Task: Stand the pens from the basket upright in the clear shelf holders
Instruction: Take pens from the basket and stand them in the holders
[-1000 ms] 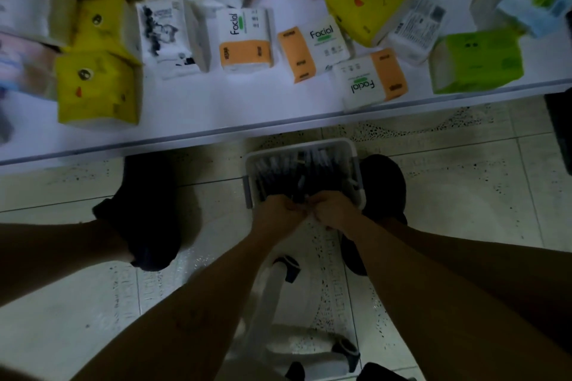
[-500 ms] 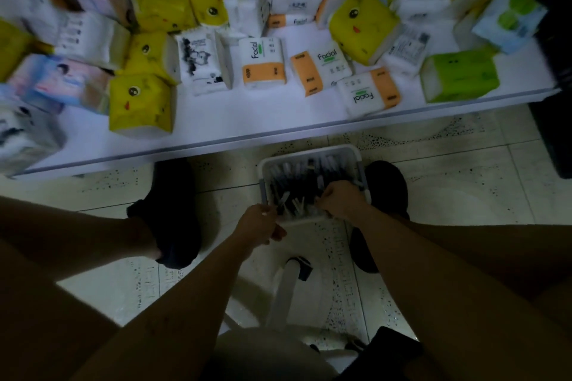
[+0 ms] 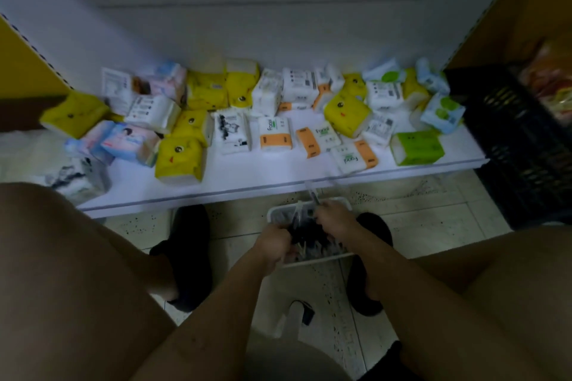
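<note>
Left hand (image 3: 274,245), right hand (image 3: 333,220) hold blurred pens (image 3: 313,195) over basket (image 3: 318,261) — count unclear

"Facial" on orange-white tissue packs (image 3: 353,161)

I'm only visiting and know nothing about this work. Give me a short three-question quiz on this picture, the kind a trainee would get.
1. Multiple choice: what lies on the white shelf? A) tissue packs B) bottles C) books.
2. True or false: the basket stands on that shelf.
3. Short answer: what do the left hand and right hand grip?

Key
1. A.
2. False: it sits on the floor between the person's shoes.
3. Pens from the basket, though the view is blurred.
</note>
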{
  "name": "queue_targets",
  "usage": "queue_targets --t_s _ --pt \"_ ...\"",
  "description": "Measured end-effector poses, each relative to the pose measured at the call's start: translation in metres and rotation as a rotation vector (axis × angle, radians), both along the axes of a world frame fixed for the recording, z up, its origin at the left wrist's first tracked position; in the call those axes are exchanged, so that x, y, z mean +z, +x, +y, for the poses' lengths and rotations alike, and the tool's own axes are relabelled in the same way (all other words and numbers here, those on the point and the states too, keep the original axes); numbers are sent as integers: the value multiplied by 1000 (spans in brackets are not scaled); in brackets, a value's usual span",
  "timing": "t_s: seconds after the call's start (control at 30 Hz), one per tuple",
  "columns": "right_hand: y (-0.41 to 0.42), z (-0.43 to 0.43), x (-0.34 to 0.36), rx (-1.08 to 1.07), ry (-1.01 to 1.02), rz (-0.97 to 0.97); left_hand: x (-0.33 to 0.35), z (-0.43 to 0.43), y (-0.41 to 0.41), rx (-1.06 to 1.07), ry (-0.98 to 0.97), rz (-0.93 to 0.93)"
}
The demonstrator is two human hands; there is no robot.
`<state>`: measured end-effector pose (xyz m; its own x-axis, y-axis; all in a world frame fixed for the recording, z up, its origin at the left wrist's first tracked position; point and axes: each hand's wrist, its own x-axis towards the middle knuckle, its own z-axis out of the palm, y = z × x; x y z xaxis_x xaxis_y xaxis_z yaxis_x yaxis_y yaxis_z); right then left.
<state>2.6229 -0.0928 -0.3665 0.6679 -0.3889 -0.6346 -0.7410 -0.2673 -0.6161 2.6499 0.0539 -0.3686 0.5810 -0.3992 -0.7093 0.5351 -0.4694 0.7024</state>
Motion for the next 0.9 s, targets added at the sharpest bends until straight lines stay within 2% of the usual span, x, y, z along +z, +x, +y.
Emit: queue_targets --t_s 0.13,0.27,0.33,0.43,0.6,0.77,0.83,0.9 --pt "6 8 37 -98 -67 -221 36 -3 11 35 -39 -75" --pt "7 14 69 -130 50 -441 63 -4 27 31 -12 -300" --pt "11 15 90 -134 85 -527 81 -6 33 -6 -88 -410" --pt "22 12 123 -169 74 -625 114 -12 45 -9 -173 -473" --pt "33 3 180 -120 -91 -783 172 -22 63 7 -173 -674" --pt "34 0 238 -78 -273 -974 241 -22 71 -63 -229 -1014" --pt "33 1 262 -98 -235 -1000 267 -22 74 -54 -295 -1070" --pt "33 4 288 -131 -98 -1048 293 -23 77 -35 -382 -1117"
